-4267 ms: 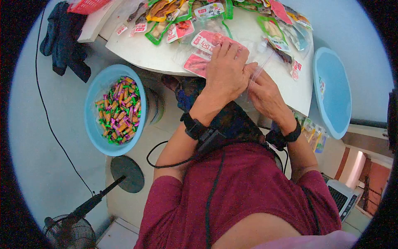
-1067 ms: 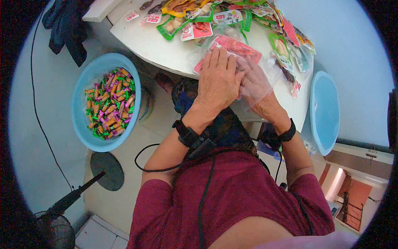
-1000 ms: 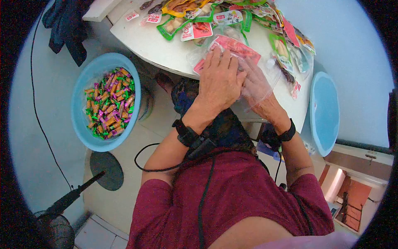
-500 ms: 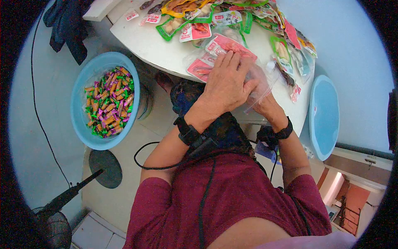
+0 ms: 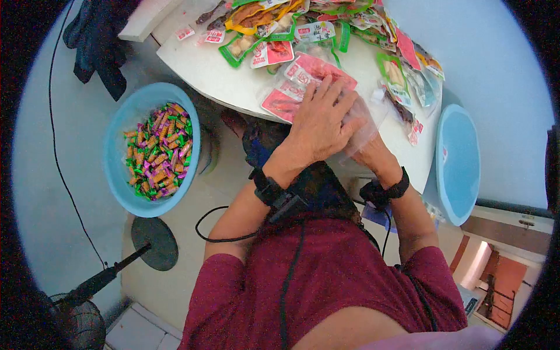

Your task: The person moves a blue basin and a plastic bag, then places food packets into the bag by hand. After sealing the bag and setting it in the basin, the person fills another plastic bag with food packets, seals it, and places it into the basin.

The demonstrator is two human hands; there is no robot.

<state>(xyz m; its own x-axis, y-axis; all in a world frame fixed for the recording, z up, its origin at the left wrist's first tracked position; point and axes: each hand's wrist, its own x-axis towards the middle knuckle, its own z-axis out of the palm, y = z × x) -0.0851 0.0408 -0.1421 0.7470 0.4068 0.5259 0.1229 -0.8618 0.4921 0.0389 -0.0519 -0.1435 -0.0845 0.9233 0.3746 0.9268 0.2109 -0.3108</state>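
Note:
My left hand lies flat on a clear plastic bag, its fingers stretched out and slightly spread. Under those fingertips are red-and-white snack packets with reddish food printed or showing on them. My right hand holds the near end of the bag from below, and the plastic and my left hand hide most of its fingers. Both hands are at the front edge of the white table, close together.
Piled along the table's back are green, yellow and red food packets. More packets lie at the right. A blue tub of wrapped candies stands left, another blue basin right. A fan is at lower left.
The bag's near end has shifted slightly and folded in around my right hand. My left hand stays on the packets with its fingers a little more spread. The view has tilted slightly.

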